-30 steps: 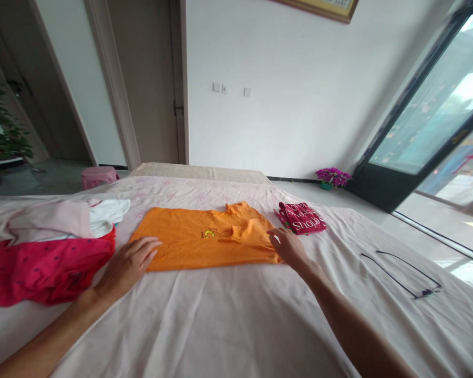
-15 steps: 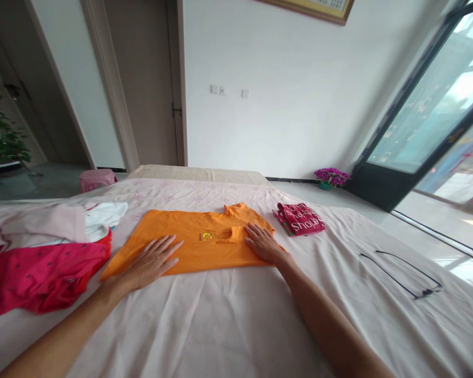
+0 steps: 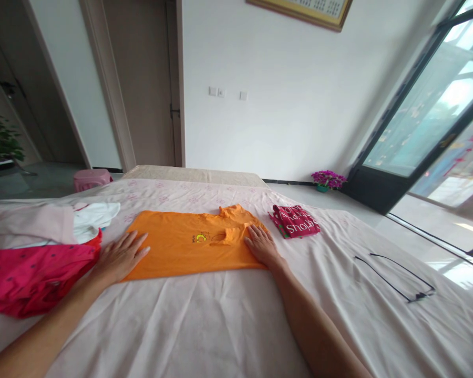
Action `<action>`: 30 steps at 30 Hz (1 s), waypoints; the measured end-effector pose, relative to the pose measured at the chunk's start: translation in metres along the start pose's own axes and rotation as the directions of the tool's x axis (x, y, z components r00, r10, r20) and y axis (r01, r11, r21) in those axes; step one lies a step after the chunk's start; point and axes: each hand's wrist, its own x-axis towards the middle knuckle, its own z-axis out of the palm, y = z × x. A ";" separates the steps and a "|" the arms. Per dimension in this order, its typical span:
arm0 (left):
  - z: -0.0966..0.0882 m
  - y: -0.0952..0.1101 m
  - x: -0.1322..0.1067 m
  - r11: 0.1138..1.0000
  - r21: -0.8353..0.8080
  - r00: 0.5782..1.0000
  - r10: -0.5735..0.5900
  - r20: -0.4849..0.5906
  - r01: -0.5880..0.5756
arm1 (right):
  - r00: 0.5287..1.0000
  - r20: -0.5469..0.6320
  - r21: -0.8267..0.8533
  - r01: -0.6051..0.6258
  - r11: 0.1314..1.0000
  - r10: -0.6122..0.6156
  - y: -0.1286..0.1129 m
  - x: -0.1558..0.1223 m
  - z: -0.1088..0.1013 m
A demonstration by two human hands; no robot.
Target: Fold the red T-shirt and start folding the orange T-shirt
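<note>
An orange T-shirt (image 3: 173, 244) lies flat, its neck end to the right and a small yellow print near its middle. My left hand (image 3: 122, 255) rests open over the shirt's left end, fingers stretched out. Over by the neck and sleeve end, my right hand (image 3: 261, 244) presses flat on the fabric with its fingers extended. Just right of that hand sits a folded dark red garment (image 3: 297, 221) with white lettering. A loose heap of clothes is close to my left hand, with a pink spotted garment (image 3: 35, 273) in front and a white one (image 3: 96, 218) behind.
A pale sheet (image 3: 205, 325) with wrinkles covers the broad surface under the clothes. Eyeglasses (image 3: 418, 295) lie on it at the right. Beyond the far edge stand a pink stool (image 3: 91, 179) and a pot of purple flowers (image 3: 328, 179).
My left hand has slid left across the orange T-shirt to its left end. My right hand stays on the neck end. The view has shifted slightly.
</note>
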 end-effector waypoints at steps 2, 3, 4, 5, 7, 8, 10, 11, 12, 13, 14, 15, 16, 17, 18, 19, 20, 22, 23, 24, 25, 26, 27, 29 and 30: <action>-0.001 0.002 -0.001 0.999 0.033 1.000 -0.020 0.013 0.019 | 1.000 -0.024 -0.006 -0.017 1.000 0.017 0.001 0.000 0.001; -0.001 0.003 -0.001 0.999 0.044 1.000 -0.025 0.012 0.024 | 0.999 -0.035 -0.008 -0.025 1.000 0.024 0.002 0.000 0.002; -0.001 0.003 -0.001 0.998 0.047 1.000 -0.028 0.009 0.028 | 0.999 -0.042 -0.010 -0.032 0.999 0.032 0.002 0.000 0.003; -0.001 0.003 -0.001 0.998 0.046 0.999 -0.033 0.008 0.032 | 0.998 -0.045 -0.011 -0.040 0.999 0.039 0.003 0.000 0.003; 0.000 0.003 -0.001 0.998 0.041 0.999 -0.043 0.011 0.043 | 0.997 -0.045 -0.007 -0.055 0.998 0.055 0.004 0.001 0.004; 0.000 0.003 0.000 0.998 0.038 0.999 -0.049 0.014 0.048 | 0.997 -0.048 -0.001 -0.064 0.998 0.064 0.004 0.001 0.004; -0.001 0.003 0.000 0.998 0.036 0.998 -0.060 0.019 0.059 | 0.995 -0.063 0.018 -0.075 0.997 0.076 0.005 0.002 0.004; -0.001 0.004 0.000 0.997 0.037 0.998 -0.064 0.022 0.064 | 0.994 -0.074 0.032 -0.076 0.997 0.078 0.006 0.001 0.004; -0.002 0.004 0.000 0.997 0.039 0.997 -0.068 0.026 0.067 | 0.993 -0.085 0.046 -0.077 0.996 0.081 0.006 0.001 0.004; -0.003 0.005 0.000 0.997 0.041 0.997 -0.070 0.033 0.069 | 0.992 -0.095 0.059 -0.079 0.995 0.085 0.007 0.001 0.004; -0.004 0.005 0.000 0.997 0.042 0.997 -0.071 0.040 0.070 | 0.991 -0.104 0.070 -0.081 0.994 0.088 0.007 0.000 0.003; -0.004 0.005 0.000 0.997 0.043 0.996 -0.072 0.046 0.070 | 0.990 -0.111 0.077 -0.082 0.994 0.090 0.008 0.000 0.003; -0.005 0.006 0.000 0.997 0.041 0.996 -0.072 0.049 0.070 | 0.989 -0.118 0.081 -0.081 0.993 0.091 0.008 0.000 0.003; -0.005 0.006 0.000 0.997 0.036 0.996 -0.073 0.051 0.071 | 0.988 -0.125 0.082 -0.080 0.993 0.090 0.008 -0.001 0.003; -0.006 0.006 0.000 0.997 0.029 0.996 -0.074 0.051 0.073 | 0.987 -0.133 0.081 -0.079 0.994 0.090 0.008 -0.001 0.003; -0.006 0.006 -0.001 0.997 0.020 0.996 -0.076 0.054 0.075 | 0.986 -0.138 0.080 -0.080 0.994 0.090 0.008 -0.001 0.003; -0.007 0.006 0.000 0.997 0.014 0.995 -0.077 0.060 0.077 | 0.986 -0.140 0.079 -0.082 0.993 0.093 0.008 -0.001 0.003; -0.010 0.009 0.002 0.995 0.011 0.992 -0.095 0.084 0.094 | 0.986 -0.135 0.077 -0.090 0.993 0.100 0.008 -0.002 0.002; -0.012 0.012 0.003 0.993 0.014 0.988 -0.114 0.102 0.113 | 0.987 -0.125 0.074 -0.094 0.993 0.103 0.008 -0.001 0.002; -0.014 0.016 0.005 0.990 0.016 0.982 -0.142 0.122 0.142 | 0.988 -0.116 0.069 -0.099 0.993 0.106 0.008 -0.001 0.002; -0.016 0.021 0.007 0.984 0.018 0.973 -0.180 0.143 0.179 | 0.988 -0.107 0.062 -0.105 0.993 0.111 0.007 -0.001 0.001; -0.018 0.027 0.009 0.976 0.021 0.964 -0.216 0.153 0.216 | 0.988 -0.099 0.055 -0.111 0.992 0.116 0.007 -0.001 0.001; -0.019 0.034 0.010 0.968 0.030 0.958 -0.250 0.144 0.248 | 0.989 -0.087 0.048 -0.117 0.992 0.121 0.006 -0.001 0.001; -0.020 0.047 0.012 0.960 0.065 0.958 -0.276 0.072 0.272 | 0.989 -0.063 0.038 -0.133 0.990 0.135 0.004 -0.002 0.001; -0.019 0.052 0.012 0.960 0.088 0.964 -0.266 0.017 0.264 | 0.988 -0.058 0.033 -0.142 0.989 0.144 0.002 -0.003 0.000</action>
